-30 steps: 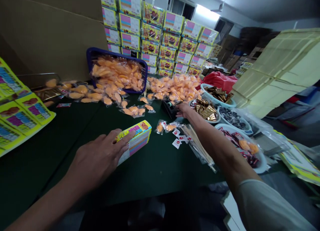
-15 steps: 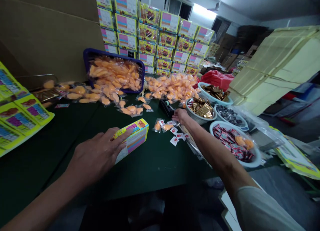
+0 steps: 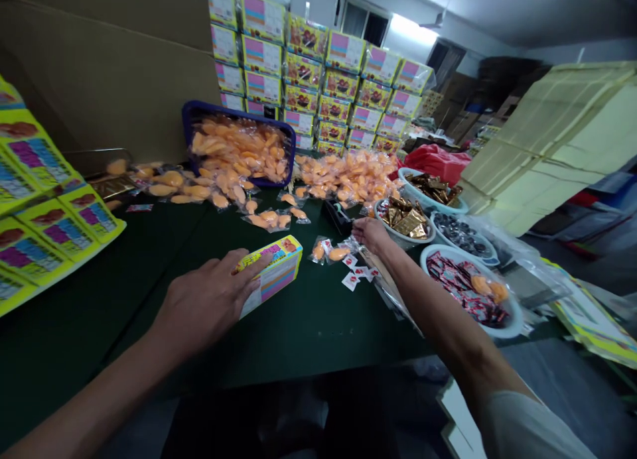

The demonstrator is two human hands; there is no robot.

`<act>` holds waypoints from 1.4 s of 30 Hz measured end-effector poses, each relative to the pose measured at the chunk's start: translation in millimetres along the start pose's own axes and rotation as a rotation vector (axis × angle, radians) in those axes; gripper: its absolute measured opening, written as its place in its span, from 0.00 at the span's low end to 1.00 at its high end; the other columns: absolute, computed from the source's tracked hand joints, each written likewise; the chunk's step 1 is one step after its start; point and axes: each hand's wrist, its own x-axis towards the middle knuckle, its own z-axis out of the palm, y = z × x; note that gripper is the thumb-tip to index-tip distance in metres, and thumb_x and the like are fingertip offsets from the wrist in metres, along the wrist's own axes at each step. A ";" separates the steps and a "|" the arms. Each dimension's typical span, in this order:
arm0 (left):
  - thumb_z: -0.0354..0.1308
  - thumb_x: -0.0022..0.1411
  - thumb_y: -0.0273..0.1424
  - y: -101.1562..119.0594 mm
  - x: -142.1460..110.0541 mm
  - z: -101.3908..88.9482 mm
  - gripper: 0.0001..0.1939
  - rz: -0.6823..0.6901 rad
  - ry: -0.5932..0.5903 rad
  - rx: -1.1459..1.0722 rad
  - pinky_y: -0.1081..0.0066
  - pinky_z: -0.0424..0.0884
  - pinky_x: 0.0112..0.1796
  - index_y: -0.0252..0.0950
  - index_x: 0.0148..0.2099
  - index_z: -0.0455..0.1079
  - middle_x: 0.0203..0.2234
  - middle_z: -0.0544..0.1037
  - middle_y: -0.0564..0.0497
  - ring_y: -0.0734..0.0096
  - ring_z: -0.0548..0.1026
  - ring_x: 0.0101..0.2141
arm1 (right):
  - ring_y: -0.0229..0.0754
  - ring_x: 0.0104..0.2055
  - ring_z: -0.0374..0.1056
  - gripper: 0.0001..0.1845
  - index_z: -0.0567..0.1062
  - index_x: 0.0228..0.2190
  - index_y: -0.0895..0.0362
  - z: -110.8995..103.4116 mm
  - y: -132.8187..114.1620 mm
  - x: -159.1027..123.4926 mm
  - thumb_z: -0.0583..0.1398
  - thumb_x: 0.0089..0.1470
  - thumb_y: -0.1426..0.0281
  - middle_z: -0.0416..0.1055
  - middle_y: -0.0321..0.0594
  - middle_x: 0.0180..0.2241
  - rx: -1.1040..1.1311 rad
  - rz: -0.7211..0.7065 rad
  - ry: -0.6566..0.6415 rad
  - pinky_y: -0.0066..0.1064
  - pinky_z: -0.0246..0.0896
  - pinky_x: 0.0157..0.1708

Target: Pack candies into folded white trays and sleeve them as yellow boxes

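The left hand (image 3: 206, 296) is closed round a small yellow box (image 3: 271, 270), thumb and fingers gripping its near end, and the box's far end points up and away over the dark green worktop (image 3: 279, 346). The right hand (image 3: 371, 235) reaches out to the black tape dispenser (image 3: 337, 218), fingers bunched close together at its near end; from where I stand I can't tell whether they pinch anything.

Between the two hands lie a couple of orange pieces in clear wrappers (image 3: 330, 251), and just beside them some small white packets (image 3: 351, 281). Thin sticks in clear wrapping (image 3: 393, 290) run under the right forearm.

Past the dispenser there's a big heap of wrapped orange pieces (image 3: 348, 174), and to its left a purple basket (image 3: 188, 124) tipped towards the person, more of them spilling out. On the right stand pale tubs: two with gold packets (image 3: 411, 221), one with dark packets (image 3: 460, 233), and the nearest with red and black packets (image 3: 465, 286), two orange pieces on top.

Flat yellow printed sheets (image 3: 54, 227) sit at the far left, and stacked yellow boxes (image 3: 303, 71) rise behind everything.
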 end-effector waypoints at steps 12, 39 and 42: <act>0.45 0.78 0.40 3.8 -7.7 0.4 0.27 0.010 0.070 0.007 0.62 0.72 0.38 0.59 0.75 0.58 0.67 0.72 0.50 0.55 0.78 0.49 | 0.37 0.26 0.74 0.20 0.81 0.33 0.59 58.9 -47.4 -122.9 0.78 0.41 0.62 0.78 0.38 0.26 0.177 -0.163 -0.458 0.26 0.72 0.24; 0.56 0.73 0.37 0.8 -15.5 32.4 0.14 0.047 0.458 -0.202 0.59 0.73 0.41 0.39 0.55 0.77 0.56 0.82 0.49 0.57 0.77 0.47 | 0.37 0.20 0.73 0.13 0.74 0.36 0.59 155.6 -51.8 -191.8 0.69 0.50 0.81 0.77 0.37 0.23 -0.045 0.100 -0.471 0.29 0.78 0.21; 0.58 0.72 0.36 1.6 -16.9 28.1 0.17 0.019 0.434 -0.208 0.59 0.71 0.40 0.39 0.59 0.73 0.52 0.83 0.48 0.57 0.77 0.45 | 0.37 0.20 0.72 0.08 0.76 0.33 0.61 156.1 -51.3 -192.0 0.68 0.51 0.81 0.78 0.38 0.23 -0.054 0.121 -0.468 0.29 0.78 0.21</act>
